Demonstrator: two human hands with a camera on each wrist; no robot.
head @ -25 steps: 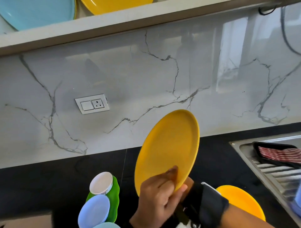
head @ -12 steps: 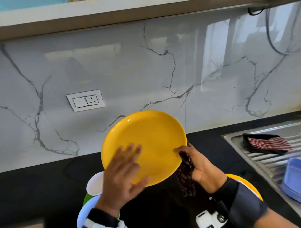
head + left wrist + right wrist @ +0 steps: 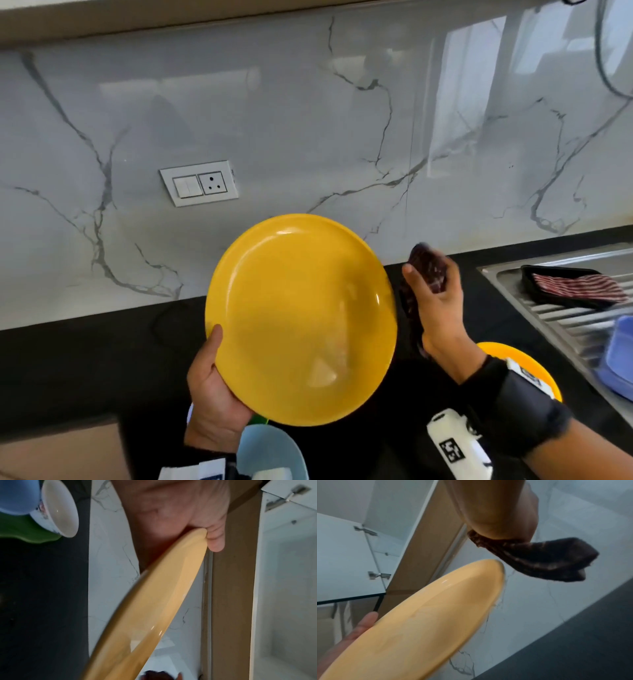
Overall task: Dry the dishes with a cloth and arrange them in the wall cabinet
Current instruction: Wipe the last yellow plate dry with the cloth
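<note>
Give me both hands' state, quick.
Left hand: grips the yellow plate by its rim.
Right hand: holds the dark cloth, apart from the plate.

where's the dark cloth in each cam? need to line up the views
Head: dark cloth right of centre, gripped by the right hand, just off the right rim of the yellow plate.
Left wrist: only a dark scrap at the bottom edge, past the plate's far end; probably the cloth.
Right wrist: cloth upper right, hanging from the hand above the plate rim.
Shared landmark: the yellow plate, in all three.
</note>
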